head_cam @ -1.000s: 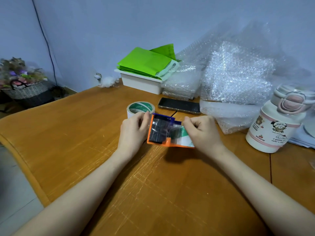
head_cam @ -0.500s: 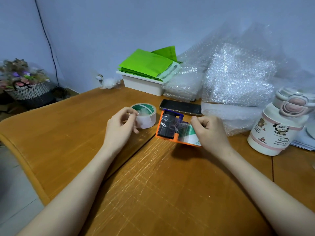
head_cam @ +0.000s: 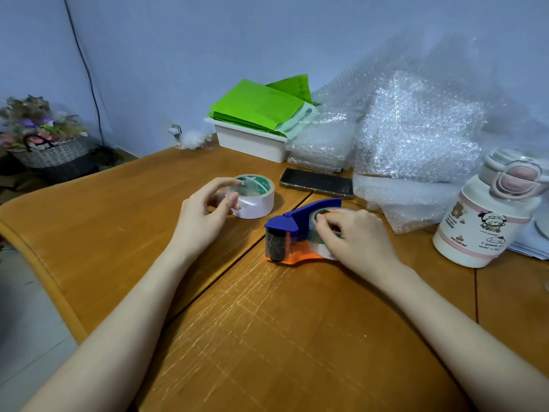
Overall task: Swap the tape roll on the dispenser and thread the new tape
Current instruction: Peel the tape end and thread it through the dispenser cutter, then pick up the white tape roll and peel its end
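Dispenser (head_cam: 300, 233) now stands on the wooden table (head_cam: 267, 337), no longer gripped two-handed. Right hand (head_cam: 353, 237) pinches its mounted tape roll (head_cam: 322, 230). Left hand (head_cam: 205, 212), released, hovers half-curled at the spare roll (head_cam: 255, 196). Threading apparently pending.

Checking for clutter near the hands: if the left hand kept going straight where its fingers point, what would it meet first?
The loose tape roll, right at the left hand fingertips; contact unclear.

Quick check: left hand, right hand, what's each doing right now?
Left hand: open, fingers loosely curled beside the loose tape roll.
Right hand: closed on the roll in the dispenser.
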